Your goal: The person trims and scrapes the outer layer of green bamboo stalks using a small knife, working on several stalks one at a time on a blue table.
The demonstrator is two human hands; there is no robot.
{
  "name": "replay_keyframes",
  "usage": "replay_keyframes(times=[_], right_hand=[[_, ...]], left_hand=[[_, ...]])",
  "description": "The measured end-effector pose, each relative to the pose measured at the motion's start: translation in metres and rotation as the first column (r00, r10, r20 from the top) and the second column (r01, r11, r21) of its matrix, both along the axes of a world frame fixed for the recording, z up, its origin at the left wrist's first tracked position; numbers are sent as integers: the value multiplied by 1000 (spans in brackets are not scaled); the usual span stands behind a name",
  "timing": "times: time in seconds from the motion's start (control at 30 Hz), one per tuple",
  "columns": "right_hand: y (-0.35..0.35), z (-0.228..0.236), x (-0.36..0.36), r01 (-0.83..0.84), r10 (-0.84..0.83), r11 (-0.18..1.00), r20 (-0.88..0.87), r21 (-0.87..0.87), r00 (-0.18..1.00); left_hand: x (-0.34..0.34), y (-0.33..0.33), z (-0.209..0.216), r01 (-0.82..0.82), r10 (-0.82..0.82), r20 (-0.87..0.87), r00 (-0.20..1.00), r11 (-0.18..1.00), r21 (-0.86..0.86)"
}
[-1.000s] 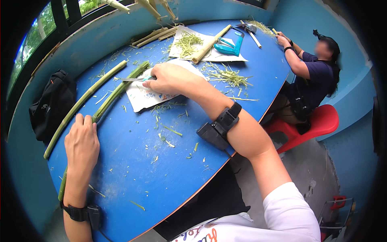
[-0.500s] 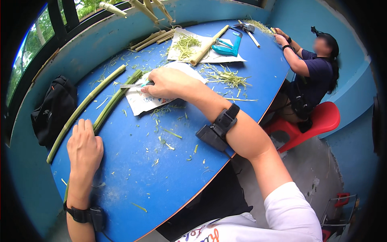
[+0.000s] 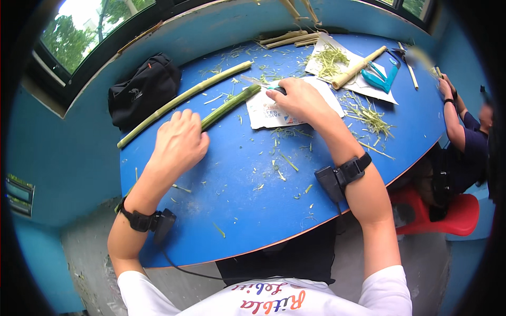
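My left hand (image 3: 179,138) is closed around a green bamboo stalk (image 3: 226,108) and presses it to the table. The stalk slants away to the right, its near part hidden by my hand and forearm. In my right hand (image 3: 301,97) is a knife (image 3: 275,89) with a dark and teal handle, fingers wrapped round it. Its thin blade points left, at the stalk's far end; whether it touches cannot be seen. A white printed sheet (image 3: 263,120) lies beneath the stalk's tip and my right hand. Left of the stalk rests a longer, paler bamboo stalk (image 3: 184,102).
Green shavings (image 3: 369,117) litter the blue table (image 3: 247,200). A teal-handled saw (image 3: 380,80), a thick bamboo piece (image 3: 358,67) and a hammer (image 3: 408,66) lie far right. A black bag (image 3: 145,89) sits far left. Another person (image 3: 466,126) works at the right, by a red stool (image 3: 448,213).
The view has swung left, so the table and things appear farther right. The knife has slid along the green stalk to its far end. My left hand still holds the stalk.
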State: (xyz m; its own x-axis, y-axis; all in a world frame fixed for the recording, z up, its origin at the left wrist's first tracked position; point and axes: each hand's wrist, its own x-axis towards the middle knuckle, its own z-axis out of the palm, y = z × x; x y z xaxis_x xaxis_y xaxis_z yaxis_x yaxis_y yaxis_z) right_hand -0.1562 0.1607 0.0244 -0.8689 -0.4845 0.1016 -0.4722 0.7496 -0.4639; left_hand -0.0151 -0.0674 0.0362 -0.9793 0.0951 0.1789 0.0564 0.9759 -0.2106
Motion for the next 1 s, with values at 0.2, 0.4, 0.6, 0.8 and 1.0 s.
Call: replay_keyframes(times=[0.2, 0.4, 0.6, 0.8, 1.0], right_hand=[[-3, -6, 7, -48, 46, 999, -76, -19, 996], [-27, -21, 16, -106, 101, 986, -49, -130, 994], [-32, -9, 34, -196, 195, 972, -18, -130, 981], [-45, -3, 29, -306, 303, 950, -42, -66, 952], [-36, 7, 29, -449, 418, 881, -201, -149, 886]], left_hand=[[-53, 38, -21, 218, -173, -216, 961, 954, 206], [-29, 21, -20, -46, 53, -3, 999, 883, 466], [7, 25, 1, -174, 153, 86, 984, 799, 575], [25, 11, 3, -257, 225, 134, 965, 716, 649], [19, 33, -11, -301, 247, 194, 950, 548, 780]])
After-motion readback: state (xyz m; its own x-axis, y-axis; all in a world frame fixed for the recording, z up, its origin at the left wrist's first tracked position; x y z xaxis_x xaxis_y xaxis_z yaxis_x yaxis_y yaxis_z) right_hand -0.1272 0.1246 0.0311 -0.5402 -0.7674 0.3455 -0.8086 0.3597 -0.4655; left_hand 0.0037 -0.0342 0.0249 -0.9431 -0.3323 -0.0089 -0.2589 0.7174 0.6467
